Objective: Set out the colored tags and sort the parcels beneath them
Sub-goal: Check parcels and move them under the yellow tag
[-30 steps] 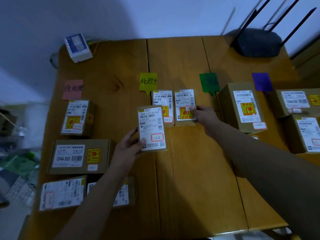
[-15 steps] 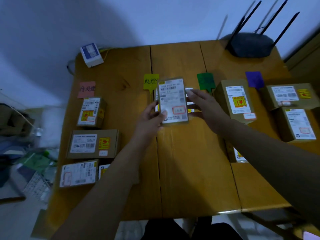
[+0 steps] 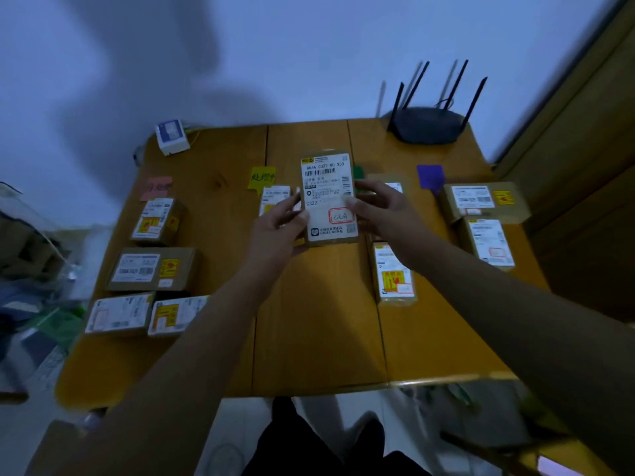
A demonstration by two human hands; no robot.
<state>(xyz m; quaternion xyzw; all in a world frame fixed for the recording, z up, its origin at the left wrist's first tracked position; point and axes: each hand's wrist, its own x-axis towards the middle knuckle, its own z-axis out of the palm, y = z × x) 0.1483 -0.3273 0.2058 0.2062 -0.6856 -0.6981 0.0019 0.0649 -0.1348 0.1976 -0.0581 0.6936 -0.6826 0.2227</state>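
A small cardboard parcel [image 3: 329, 197] with a white label and a red-framed stamp is held up above the table's middle. My left hand [image 3: 280, 228] grips its left edge and my right hand [image 3: 385, 209] grips its right edge. Along the back of the wooden table [image 3: 319, 324] lie a pink tag [image 3: 156, 187], a yellow tag [image 3: 262, 176], a green tag [image 3: 358, 173] mostly hidden behind the parcel, and a purple tag [image 3: 430, 176]. Parcels lie beneath each tag.
Several parcels form the left column, such as one box [image 3: 156, 221] and a wider one [image 3: 151, 269]. Two boxes [image 3: 484, 202] sit at the right and one [image 3: 395, 274] lies under my right forearm. A black router [image 3: 427, 123] and a white device [image 3: 171, 136] stand at the back.
The parcel has risen from the table and moved right toward the green tag. My right hand left the parcel under the yellow tag and now grips the lifted parcel's right edge.
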